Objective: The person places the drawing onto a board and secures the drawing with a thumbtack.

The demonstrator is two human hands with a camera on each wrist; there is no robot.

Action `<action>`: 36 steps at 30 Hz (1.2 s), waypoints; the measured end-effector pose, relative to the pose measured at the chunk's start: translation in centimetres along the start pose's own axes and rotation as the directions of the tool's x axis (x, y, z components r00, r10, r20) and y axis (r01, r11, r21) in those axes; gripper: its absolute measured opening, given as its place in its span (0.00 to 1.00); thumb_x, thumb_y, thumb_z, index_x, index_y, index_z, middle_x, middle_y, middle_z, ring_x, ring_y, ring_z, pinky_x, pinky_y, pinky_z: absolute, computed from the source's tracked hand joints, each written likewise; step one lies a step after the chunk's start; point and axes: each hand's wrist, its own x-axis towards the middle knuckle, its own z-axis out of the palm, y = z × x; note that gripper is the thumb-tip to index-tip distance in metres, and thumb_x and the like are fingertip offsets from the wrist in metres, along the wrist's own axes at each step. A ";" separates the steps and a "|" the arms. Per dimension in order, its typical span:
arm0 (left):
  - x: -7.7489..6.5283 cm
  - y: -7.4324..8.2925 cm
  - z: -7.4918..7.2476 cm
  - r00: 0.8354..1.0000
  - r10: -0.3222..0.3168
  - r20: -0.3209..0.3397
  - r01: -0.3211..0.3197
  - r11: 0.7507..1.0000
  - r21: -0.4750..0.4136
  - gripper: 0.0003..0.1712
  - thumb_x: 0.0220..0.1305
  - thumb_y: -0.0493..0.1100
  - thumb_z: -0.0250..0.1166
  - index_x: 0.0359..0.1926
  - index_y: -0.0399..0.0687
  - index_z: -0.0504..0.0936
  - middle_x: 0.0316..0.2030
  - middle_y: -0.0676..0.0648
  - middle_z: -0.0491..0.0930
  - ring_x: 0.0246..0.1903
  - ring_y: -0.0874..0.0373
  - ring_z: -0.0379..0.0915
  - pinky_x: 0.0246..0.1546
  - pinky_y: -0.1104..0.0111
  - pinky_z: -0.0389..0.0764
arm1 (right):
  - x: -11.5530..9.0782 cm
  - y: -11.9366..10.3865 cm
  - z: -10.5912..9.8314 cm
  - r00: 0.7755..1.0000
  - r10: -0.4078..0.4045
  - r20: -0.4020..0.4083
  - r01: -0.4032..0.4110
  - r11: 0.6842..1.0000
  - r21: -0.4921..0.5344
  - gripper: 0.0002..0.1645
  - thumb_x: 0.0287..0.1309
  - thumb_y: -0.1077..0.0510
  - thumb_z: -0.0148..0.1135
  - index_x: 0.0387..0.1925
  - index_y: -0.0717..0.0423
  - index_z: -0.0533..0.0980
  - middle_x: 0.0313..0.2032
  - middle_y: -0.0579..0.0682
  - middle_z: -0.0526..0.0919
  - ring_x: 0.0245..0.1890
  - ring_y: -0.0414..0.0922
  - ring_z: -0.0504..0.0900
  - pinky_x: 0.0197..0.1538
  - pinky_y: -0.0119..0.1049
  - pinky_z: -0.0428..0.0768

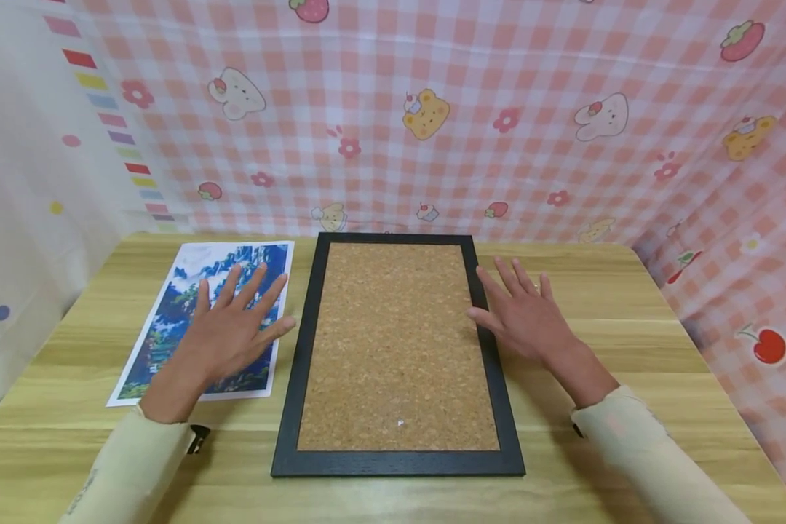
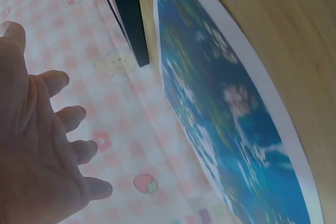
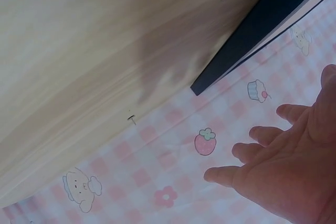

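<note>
A black-framed cork board [image 1: 399, 349] lies flat in the middle of the wooden table. To its left is a printed landscape picture [image 1: 164, 342] with a white border, showing blue mountains and trees. My left hand [image 1: 225, 338] is over this print with fingers spread and holds nothing; in the left wrist view its palm appears apart from the paper [image 2: 210, 77]. My right hand [image 1: 530, 320], fingers also spread and holding nothing, overlaps the right side of the black frame. Beyond it, the right wrist view shows a small pin [image 3: 132, 118] with a dark head on the table.
A pink checked curtain [image 1: 380, 167] with cartoon prints hangs behind the wooden table [image 1: 596, 306] and along its right side. White cloth [image 1: 33, 196] with coloured dots hangs at the left. A small bright spot shows low on the cork.
</note>
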 end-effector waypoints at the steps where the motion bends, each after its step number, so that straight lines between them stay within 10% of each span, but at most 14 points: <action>1: -0.1 -0.1 0.0 1.000 -0.004 0.001 0.004 1.000 -0.003 0.42 0.65 0.73 0.32 0.74 0.64 0.39 0.74 0.45 0.36 0.71 0.38 0.23 0.62 0.32 0.27 | 0.0 0.1 -0.1 1.000 0.003 0.004 -0.003 1.000 0.003 0.44 0.63 0.28 0.32 0.73 0.45 0.48 0.74 0.56 0.41 0.73 0.58 0.37 0.66 0.69 0.39; 36: -2.1 -4.1 -0.5 0.991 -0.133 -0.018 0.131 0.986 -0.100 0.42 0.68 0.69 0.34 0.74 0.57 0.36 0.73 0.40 0.32 0.70 0.34 0.20 0.59 0.28 0.29 | -0.2 2.7 -0.9 0.995 0.097 0.021 -0.099 0.986 0.136 0.45 0.64 0.28 0.31 0.74 0.45 0.42 0.74 0.56 0.35 0.73 0.59 0.34 0.64 0.73 0.37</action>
